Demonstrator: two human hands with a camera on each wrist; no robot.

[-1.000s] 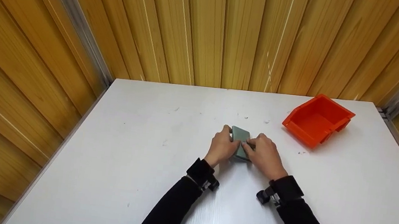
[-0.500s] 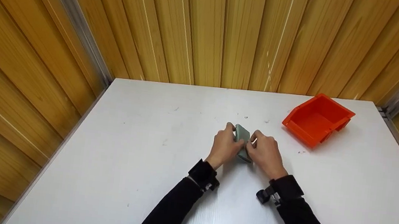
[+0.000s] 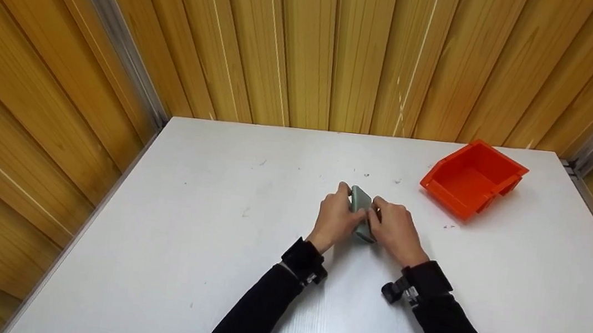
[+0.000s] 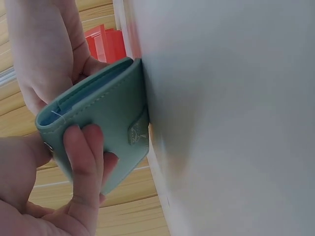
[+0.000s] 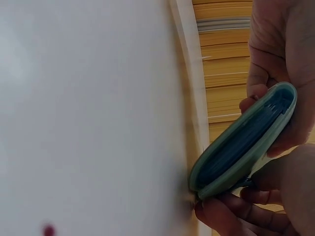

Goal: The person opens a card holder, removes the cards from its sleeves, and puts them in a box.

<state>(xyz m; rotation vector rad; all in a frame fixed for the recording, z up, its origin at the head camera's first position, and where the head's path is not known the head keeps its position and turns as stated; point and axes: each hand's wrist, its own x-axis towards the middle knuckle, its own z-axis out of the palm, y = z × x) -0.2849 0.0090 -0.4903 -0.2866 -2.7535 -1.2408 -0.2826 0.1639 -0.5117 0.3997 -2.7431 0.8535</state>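
Note:
A mint-green wallet (image 3: 361, 200) is held on edge, tilted, between both hands over the white table. In the left wrist view the wallet (image 4: 110, 110) shows stitched edges and a small tab on its face; its lower edge is at the tabletop. My left hand (image 3: 333, 220) grips it, with fingers on one face. My right hand (image 3: 396, 229) pinches its right side; its fingertips are partly hidden in the head view. From the right wrist, the folded wallet (image 5: 246, 140) shows blue inner layers, with right-hand fingers curled at its lower side near a small dark strap-like piece.
An orange-red plastic bin (image 3: 470, 181) sits at the back right of the white table (image 3: 240, 272). Wood-patterned panels (image 3: 309, 51) rise behind the table and on both sides. Each wrist carries a black strap with a small camera.
The wallet has turned more edge-on and shifted slightly right. My right-hand fingers have moved from its face to its right edge. The bin has stayed put.

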